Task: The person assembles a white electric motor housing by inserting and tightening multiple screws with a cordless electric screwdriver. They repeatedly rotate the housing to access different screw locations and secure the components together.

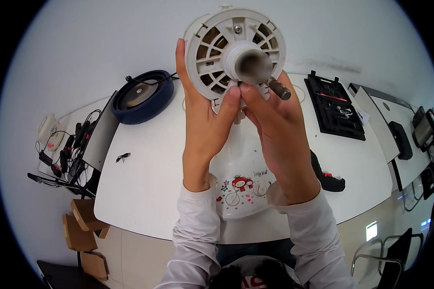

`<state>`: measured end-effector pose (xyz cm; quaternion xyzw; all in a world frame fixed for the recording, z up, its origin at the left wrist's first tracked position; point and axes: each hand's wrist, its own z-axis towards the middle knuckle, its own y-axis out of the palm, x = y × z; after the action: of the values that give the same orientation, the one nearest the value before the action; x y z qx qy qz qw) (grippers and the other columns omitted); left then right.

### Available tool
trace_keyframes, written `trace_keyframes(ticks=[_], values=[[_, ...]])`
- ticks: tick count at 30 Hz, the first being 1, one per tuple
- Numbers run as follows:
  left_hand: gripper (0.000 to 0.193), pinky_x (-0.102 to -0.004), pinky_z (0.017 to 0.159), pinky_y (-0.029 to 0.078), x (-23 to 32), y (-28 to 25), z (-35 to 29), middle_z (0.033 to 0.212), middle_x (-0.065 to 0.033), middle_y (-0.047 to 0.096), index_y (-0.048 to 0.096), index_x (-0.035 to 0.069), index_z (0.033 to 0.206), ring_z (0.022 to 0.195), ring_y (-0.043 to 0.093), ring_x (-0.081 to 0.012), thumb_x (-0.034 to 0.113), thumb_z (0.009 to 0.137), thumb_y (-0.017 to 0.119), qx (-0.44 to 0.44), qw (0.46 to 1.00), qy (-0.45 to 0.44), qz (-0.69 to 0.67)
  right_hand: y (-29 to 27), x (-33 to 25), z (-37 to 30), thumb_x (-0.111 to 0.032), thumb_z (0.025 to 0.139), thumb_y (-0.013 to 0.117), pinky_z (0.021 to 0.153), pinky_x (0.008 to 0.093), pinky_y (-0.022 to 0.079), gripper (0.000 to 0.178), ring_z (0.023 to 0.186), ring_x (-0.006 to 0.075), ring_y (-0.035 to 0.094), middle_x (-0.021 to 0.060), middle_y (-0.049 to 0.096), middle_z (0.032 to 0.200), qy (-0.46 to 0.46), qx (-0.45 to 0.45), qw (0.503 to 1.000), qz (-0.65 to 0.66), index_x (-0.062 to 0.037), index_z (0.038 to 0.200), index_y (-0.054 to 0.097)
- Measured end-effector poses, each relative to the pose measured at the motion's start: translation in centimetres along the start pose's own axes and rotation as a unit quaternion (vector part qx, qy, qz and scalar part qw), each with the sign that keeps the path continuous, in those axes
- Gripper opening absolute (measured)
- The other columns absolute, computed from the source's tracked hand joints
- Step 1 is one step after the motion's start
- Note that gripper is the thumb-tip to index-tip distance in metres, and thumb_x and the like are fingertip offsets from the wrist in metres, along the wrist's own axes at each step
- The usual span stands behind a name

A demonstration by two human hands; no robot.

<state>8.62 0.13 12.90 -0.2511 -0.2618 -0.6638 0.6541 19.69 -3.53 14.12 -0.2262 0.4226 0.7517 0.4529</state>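
Note:
A white fan motor housing [216, 29] with a slotted round face is held up between my two hands. From its middle juts a threaded white collar, with a blurred metal-looking end [253, 67]. A ridged metal shaft [278, 88] sticks out at the lower right. My left hand [201, 115] grips the housing's left side, its thumb pressed at the lower face. On the other side my right hand [285, 127] wraps the lower right edge, thumb beside the left one. Below stands the white fan base [243, 204] with red cartoon prints and two round dials.
A dark blue round piece [142, 96] with a metal disc lies at the back left. At the right are an open black tool case [335, 106] and a black power tool [329, 179]. A small black cable [123, 157] rests at the left. Cardboard boxes [84, 231] lie on the floor.

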Motion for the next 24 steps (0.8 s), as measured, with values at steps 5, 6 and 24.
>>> trace_keyframes(ticks=[5,6,24], values=[[0.096,-0.0396,0.101,0.039,0.1,0.0,0.4,0.131,-0.021,0.049,0.0,0.006,0.149,0.118,0.051,-0.0321,0.035,0.084,0.064,0.01,0.998,0.029,0.057,-0.2,-1.1,0.1,-0.018,0.091,0.061,0.09,0.0315,0.043,0.042,0.107,0.0126,0.053,0.0039,0.056,0.118,0.052,0.001,0.998,0.042,-0.0054,0.128,0.044],[0.096,-0.0396,0.101,0.039,0.0,-0.1,0.3,0.13,-0.0212,0.049,0.001,0.005,0.149,0.118,0.051,-0.0324,0.035,0.084,0.064,0.013,0.997,0.034,0.067,-0.1,-1.0,0.0,-0.019,0.091,0.061,0.091,0.0318,0.042,0.043,0.108,0.0127,0.052,0.0039,0.056,0.119,0.056,-0.003,0.997,0.049,-0.0058,0.129,0.044],[0.092,-0.0405,0.101,0.038,-1.3,-0.3,0.0,0.13,-0.0232,0.049,-0.002,0.004,0.149,0.116,0.053,-0.0353,0.038,0.086,0.057,0.022,0.995,0.046,0.084,-0.1,-0.1,-0.5,-0.018,0.091,0.062,0.094,0.0321,0.041,0.048,0.114,0.013,0.048,0.0071,0.052,0.125,0.003,0.009,1.0,0.012,-0.0043,0.13,0.039]])
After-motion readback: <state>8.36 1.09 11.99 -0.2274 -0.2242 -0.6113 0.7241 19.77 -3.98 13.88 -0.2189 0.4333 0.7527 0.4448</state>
